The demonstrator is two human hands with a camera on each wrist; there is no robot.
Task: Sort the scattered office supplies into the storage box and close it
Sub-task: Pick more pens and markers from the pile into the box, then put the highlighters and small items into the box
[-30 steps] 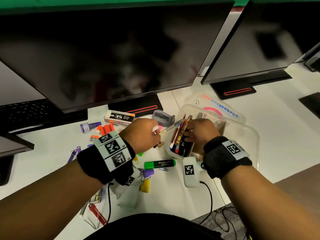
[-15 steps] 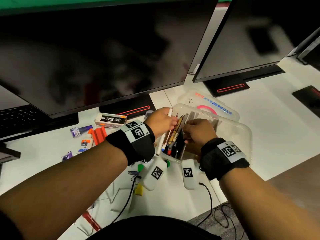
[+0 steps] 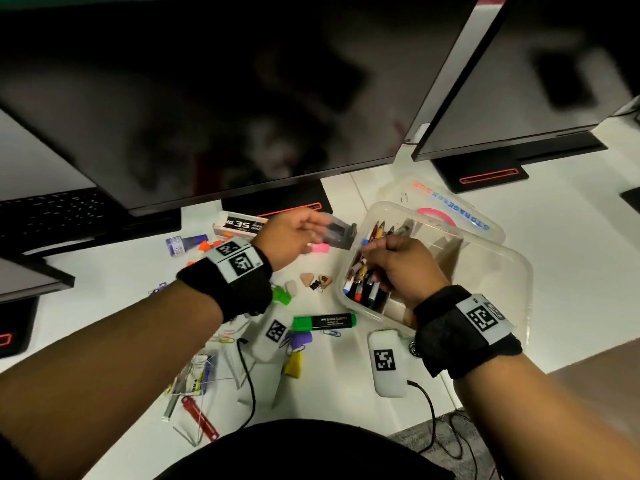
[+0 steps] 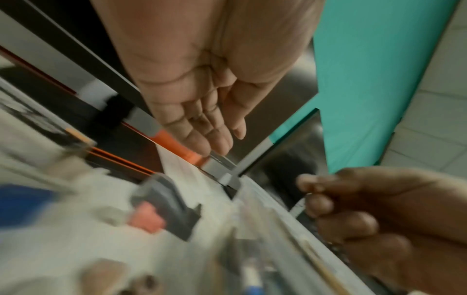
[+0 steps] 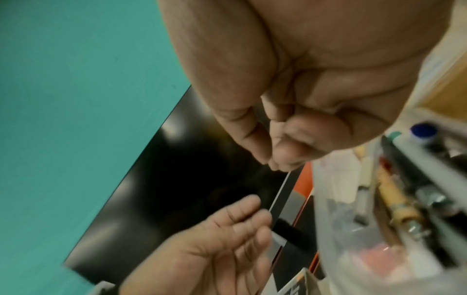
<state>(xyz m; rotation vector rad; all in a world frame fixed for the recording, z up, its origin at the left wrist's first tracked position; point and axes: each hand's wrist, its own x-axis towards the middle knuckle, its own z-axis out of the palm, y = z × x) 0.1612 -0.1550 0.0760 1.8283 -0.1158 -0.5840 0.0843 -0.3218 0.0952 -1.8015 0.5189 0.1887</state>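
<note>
The clear storage box (image 3: 485, 252) sits open at right, its lettered lid (image 3: 485, 224) lying behind it. Pens and pencils (image 3: 363, 282) fill its left compartment. My right hand (image 3: 377, 247) hovers over those pens with fingers curled and seems to pinch a thin pale pen (image 4: 298, 208); the right wrist view shows its fingertips (image 5: 272, 159) pressed together. My left hand (image 3: 311, 225) is held just left of the box, above a grey stapler (image 3: 337, 233). Its palm and straight fingers (image 4: 220, 143) hold nothing.
Loose on the white desk: a green highlighter (image 3: 323, 322), a pink eraser (image 3: 320, 248), a staple box (image 3: 239, 224), a purple bottle (image 3: 183, 244), purple (image 3: 299, 339) and yellow (image 3: 294, 365) clips, a red tool (image 3: 201, 419). Two monitors (image 3: 207, 98) overhang the back.
My left hand has left the white pen in the box and drawn back to the left, opening above the grey stapler. My right hand stays over the pen compartment.
</note>
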